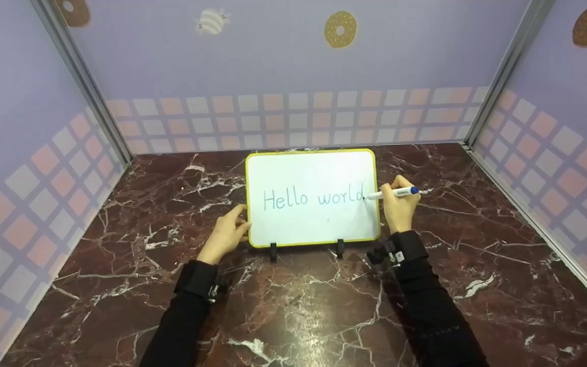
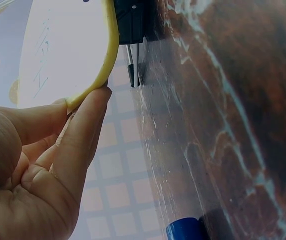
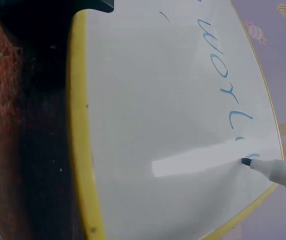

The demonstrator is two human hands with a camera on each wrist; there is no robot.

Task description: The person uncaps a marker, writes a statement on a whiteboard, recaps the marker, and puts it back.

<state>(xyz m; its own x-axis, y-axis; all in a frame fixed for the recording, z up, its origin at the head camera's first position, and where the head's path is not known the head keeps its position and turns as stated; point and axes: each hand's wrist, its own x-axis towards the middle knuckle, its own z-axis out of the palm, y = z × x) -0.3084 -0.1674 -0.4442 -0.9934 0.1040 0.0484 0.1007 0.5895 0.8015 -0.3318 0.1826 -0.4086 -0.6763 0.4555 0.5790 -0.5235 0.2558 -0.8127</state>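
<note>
A whiteboard [image 1: 303, 224] with a yellow rim stands tilted back on the table, with "Hello world" in blue across it. My left hand [image 1: 227, 232] pinches its lower left edge; in the left wrist view the thumb [image 2: 43, 120] lies on the front and fingers reach behind. On the other side, my right hand [image 1: 400, 206] grips a white marker [image 1: 398, 192] with a blue end. The marker's dark tip [image 3: 246, 161] touches the board at the letter "d". Only a sliver of the right hand shows in the right wrist view.
Two black stand feet [image 1: 340, 248] jut out under the board. A blue cylindrical thing [image 2: 185, 229] lies on the table in the left wrist view, partly out of frame. Around the dark marbled table [image 1: 293, 306] rise purple patterned walls [image 1: 273, 61].
</note>
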